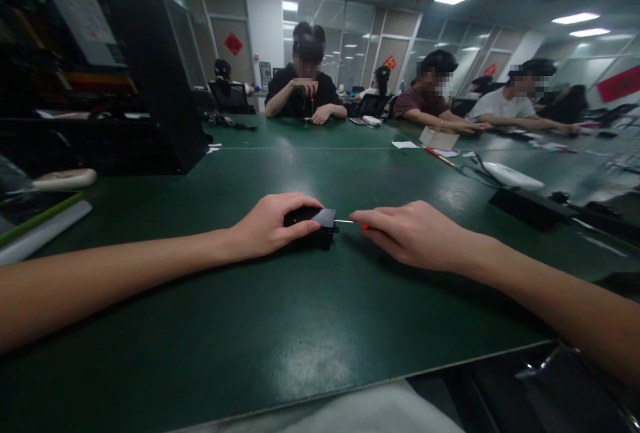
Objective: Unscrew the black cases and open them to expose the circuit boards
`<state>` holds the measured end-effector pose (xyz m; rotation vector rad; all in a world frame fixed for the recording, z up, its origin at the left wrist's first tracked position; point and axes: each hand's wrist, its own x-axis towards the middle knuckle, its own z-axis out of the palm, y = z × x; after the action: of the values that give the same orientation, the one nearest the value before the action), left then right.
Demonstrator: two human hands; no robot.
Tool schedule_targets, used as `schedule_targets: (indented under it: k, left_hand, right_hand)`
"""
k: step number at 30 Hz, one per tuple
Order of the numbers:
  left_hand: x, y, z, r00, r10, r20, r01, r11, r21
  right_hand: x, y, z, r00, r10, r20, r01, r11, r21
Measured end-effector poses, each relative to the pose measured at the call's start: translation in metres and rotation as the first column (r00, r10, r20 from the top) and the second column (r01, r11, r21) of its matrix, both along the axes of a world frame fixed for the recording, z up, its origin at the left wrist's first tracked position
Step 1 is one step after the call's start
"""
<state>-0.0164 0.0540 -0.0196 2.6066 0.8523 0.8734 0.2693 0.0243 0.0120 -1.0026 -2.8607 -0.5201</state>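
Note:
My left hand [275,226] is closed around a small black box-like device [326,218], holding it on the green table [280,320]. Thumb and fingers wrap its left part and hide much of it. From the right, my right hand [420,233] pinches a screwdriver [345,222] with a thin metal shaft; a bit of its orange-red handle shows between the fingers. The shaft lies level and its end meets the right side of the device. Whether the tip sits in a screw or a hole is too small to tell.
A tall black cabinet [145,73] stands on the left, with a green-edged box [40,220] nearer me. To the right are a black bar-shaped object [530,206], a white device [513,175] and a small cardboard box [439,138]. Several people sit across the table.

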Motion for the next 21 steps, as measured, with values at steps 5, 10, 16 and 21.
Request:
schedule_targets:
  k: [5, 10, 16, 21]
  left_hand:
    - [0.001, 0.000, 0.000, 1.000, -0.001, 0.014, 0.001, 1.000, -0.004]
    - [0.001, 0.000, 0.000, 1.000, -0.008, 0.017, 0.008, 1.000, -0.011]
    - [0.000, 0.000, -0.001, 0.999, -0.028, 0.021, 0.028, 1.000, 0.000]
    - [-0.001, 0.000, -0.001, 0.999, -0.030, 0.041, 0.030, 1.000, 0.008]
  right_hand:
    - [-0.003, 0.006, -0.016, 0.994, 0.050, -0.101, -0.057, 0.996, -0.069]
    - [-0.005, 0.012, -0.020, 0.970, 0.092, -0.226, -0.109, 0.992, -0.064]
    - [-0.010, 0.020, -0.020, 0.930, 0.142, -0.340, -0.154, 0.988, -0.007]
    - [-0.019, 0.023, -0.026, 0.913, 0.142, -0.382, -0.168, 0.985, -0.038]
